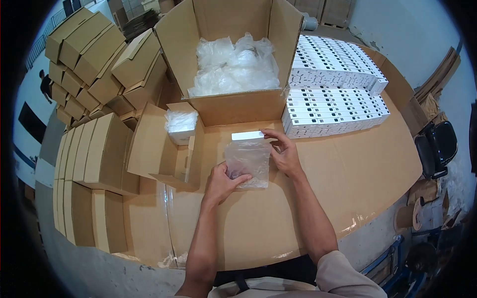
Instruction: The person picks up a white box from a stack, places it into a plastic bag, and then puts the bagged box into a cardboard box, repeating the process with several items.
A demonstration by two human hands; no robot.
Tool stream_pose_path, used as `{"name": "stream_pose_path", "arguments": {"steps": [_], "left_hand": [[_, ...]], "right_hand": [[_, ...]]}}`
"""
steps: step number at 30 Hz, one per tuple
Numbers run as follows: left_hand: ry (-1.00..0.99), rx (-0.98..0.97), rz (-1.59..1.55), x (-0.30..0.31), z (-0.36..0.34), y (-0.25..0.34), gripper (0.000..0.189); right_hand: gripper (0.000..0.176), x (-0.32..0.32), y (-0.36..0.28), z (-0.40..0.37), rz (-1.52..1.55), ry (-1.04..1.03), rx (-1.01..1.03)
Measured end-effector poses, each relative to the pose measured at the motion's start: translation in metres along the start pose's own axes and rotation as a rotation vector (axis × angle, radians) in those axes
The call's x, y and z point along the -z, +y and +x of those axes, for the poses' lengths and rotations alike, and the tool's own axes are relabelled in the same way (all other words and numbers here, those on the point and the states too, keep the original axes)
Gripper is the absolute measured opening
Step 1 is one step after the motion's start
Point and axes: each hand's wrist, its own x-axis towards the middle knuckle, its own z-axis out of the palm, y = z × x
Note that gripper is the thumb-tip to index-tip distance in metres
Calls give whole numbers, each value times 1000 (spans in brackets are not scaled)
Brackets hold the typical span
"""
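Note:
My left hand (221,184) grips the lower left side of a clear plastic bag (251,164), its thumb lying across the front. A small white box (247,135) sticks out of the top of the bag. At that box's right end, my right hand (283,153) pinches with thumb and fingers beside the bag's upper edge. Left of the bag stands an open small carton (166,166), with plastic-wrapped white boxes (181,124) inside at its far end.
Behind my hands a large open carton (238,107) holds a heap of clear plastic bags (236,64). Rows of white printed boxes (335,111) stand at the right. Brown cartons (102,154) are stacked at the left, with more piled behind. The table (357,169) has a cardboard top.

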Motion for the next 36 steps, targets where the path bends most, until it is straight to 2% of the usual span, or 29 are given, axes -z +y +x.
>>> {"name": "stream_pose_path", "arguments": {"steps": [6, 12, 15, 18, 19, 28, 36], "left_hand": [[-23, -14, 19, -1, 0, 1, 41], [-16, -9, 54, -1, 1, -3, 41], [-22, 43, 47, 0, 2, -5, 42], [-9, 16, 64, -2, 1, -6, 42], [-16, 5, 43, -2, 1, -5, 42], [-38, 5, 7, -3, -3, 3, 42], [-58, 86, 46, -3, -3, 10, 45]], "right_hand": [[40, -10, 8, 1, -49, 85, 52], [30, -18, 8, 1, 28, 146, -29], [32, -14, 16, 6, 13, 229, 135], [37, -4, -2, 6, 286, 270, 85], [40, -3, -10, 6, 270, 278, 115], [24, -6, -27, -2, 585, 393, 102], [19, -6, -21, -7, 394, 305, 84]]}}
